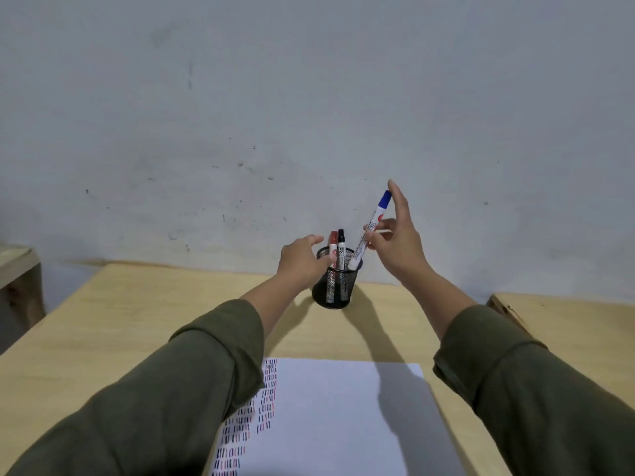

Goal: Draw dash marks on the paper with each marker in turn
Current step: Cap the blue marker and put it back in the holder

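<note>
A black mesh pen cup [332,290] stands at the far side of the wooden table, near the wall. A red marker [333,245] and a black marker [341,243] stand upright in it. My right hand [398,242] grips a blue-capped white marker [372,225], tilted, its lower end at the cup's rim. My left hand [302,261] rests against the cup's left side, fingers curled around it. A white sheet of paper [336,417] lies close to me, with columns of red, black and blue dashes along its left part; my left sleeve hides some of them.
The light wooden table [144,324] ends against a grey scuffed wall [309,115]. A second wooden surface [563,321] adjoins on the right, and a wooden block or shelf [19,273] sits at the far left.
</note>
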`<state>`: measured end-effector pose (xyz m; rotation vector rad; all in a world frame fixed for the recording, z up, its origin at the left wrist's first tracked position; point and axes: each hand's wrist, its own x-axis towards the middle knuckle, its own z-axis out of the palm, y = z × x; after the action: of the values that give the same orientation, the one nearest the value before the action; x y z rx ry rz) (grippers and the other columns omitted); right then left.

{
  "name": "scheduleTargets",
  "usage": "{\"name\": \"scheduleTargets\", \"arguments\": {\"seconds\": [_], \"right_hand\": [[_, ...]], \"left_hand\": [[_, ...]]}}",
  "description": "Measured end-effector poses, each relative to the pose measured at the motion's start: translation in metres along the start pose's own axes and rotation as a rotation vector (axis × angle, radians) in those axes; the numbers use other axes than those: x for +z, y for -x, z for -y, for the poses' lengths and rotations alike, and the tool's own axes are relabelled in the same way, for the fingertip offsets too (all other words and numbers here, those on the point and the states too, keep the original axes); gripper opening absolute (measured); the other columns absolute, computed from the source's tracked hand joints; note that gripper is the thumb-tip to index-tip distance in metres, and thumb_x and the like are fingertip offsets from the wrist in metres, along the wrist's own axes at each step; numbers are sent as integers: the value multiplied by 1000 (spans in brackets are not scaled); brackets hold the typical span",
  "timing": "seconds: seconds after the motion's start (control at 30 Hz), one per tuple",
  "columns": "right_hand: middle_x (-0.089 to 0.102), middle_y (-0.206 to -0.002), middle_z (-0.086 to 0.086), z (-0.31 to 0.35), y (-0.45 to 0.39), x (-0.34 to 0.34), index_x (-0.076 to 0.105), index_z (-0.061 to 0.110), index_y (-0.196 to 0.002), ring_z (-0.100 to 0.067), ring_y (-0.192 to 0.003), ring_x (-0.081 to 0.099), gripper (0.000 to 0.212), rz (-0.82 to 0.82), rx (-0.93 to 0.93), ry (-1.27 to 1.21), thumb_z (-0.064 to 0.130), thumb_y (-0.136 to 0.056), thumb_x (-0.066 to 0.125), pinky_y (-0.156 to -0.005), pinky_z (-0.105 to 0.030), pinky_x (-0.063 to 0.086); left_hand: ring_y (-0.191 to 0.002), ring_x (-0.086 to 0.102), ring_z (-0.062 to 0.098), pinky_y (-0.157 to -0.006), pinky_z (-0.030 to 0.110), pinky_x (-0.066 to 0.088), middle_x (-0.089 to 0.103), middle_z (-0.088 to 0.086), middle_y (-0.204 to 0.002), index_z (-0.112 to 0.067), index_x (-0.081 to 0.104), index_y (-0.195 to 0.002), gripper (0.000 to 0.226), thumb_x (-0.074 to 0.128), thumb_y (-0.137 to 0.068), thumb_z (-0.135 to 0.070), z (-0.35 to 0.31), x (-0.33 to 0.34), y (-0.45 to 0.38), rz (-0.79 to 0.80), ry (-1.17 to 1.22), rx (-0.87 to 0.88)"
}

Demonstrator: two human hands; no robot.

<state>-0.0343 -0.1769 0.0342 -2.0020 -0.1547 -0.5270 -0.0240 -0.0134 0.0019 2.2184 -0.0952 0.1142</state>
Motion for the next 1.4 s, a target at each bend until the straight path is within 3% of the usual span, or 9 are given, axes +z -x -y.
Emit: {"name": "scheduleTargets", "arguments": {"seconds": [0.17, 0.27, 0.37, 0.57, 0.73, 1.03, 1.17, 1.3, 1.4], "right_hand": [[57, -88, -6, -15, -25, 11, 22, 45, -141, -18, -78, 62, 81, -29, 5, 92, -3, -86, 58, -62, -18, 48], [57, -82, -3, -26, -30, 17, 24, 42, -141, -17, -75, 60, 79, 19, 6, 177, -3, -86, 58, -61, -19, 44], [60, -82, -11, -37, -33, 21, 25, 41, -140, -21, -75, 59, 77, 50, 24, 235, -3, -85, 57, -59, -17, 43], [59, -81, -8, -50, -33, 33, 23, 41, -141, -25, -71, 61, 81, 98, 27, 313, -3, -83, 57, -65, -37, 51], [63, -90, -20, -58, -32, 41, 21, 39, -141, -34, -75, 63, 80, 112, 42, 366, -5, -83, 53, -67, -48, 55], [63, -95, -15, -69, -37, 44, 25, 34, -140, -28, -76, 61, 75, 129, -17, 425, 5, -81, 61, -59, -34, 47], [58, -107, -13, -73, -37, 46, 40, 21, -135, -24, -89, 54, 62, 159, -71, 471, 3, -80, 62, -71, -30, 42], [43, -107, -7, -73, -40, 50, 41, 31, -137, -21, -90, 46, 61, 148, -128, 588, 11, -83, 62, -72, -30, 40], [45, -111, -10, -69, -45, 55, 46, 33, -136, -24, -97, 47, 57, 143, -176, 644, 14, -84, 58, -76, -34, 45]], "left_hand": [[-139, 36, 24, -109, 34, 31, 49, 2, -144, -18, 45, -140, 59, 61, -86, -38, 6, 16, -15, 12, -84, 8], [-135, 41, 25, -107, 33, 33, 53, 3, -140, -16, 49, -135, 54, 61, -86, -37, 10, 18, -21, 28, -124, 21], [-138, 37, 25, -110, 33, 30, 49, 4, -144, -16, 46, -139, 58, 61, -87, -37, 12, 17, -22, 38, -126, 20], [-136, 39, 25, -108, 30, 30, 52, 7, -142, -17, 50, -137, 55, 61, -87, -38, 14, 15, -22, 68, -117, 17], [-135, 40, 24, -106, 29, 32, 53, 6, -140, -18, 53, -134, 52, 62, -86, -36, 14, 14, -22, 75, -85, 4], [-136, 39, 23, -108, 30, 32, 53, 4, -141, -18, 55, -133, 51, 64, -85, -34, 13, 15, -23, 71, -48, -3], [-133, 44, 23, -106, 30, 34, 54, 5, -139, -18, 53, -134, 50, 63, -87, -31, 11, 14, -21, 79, -32, 2], [-135, 42, 23, -106, 30, 32, 54, 4, -140, -17, 52, -135, 51, 62, -87, -32, 12, 14, -20, 78, -24, 13], [-135, 40, 24, -105, 28, 30, 54, 4, -140, -20, 53, -134, 50, 63, -87, -33, 14, 15, -21, 71, -28, 8]]}}
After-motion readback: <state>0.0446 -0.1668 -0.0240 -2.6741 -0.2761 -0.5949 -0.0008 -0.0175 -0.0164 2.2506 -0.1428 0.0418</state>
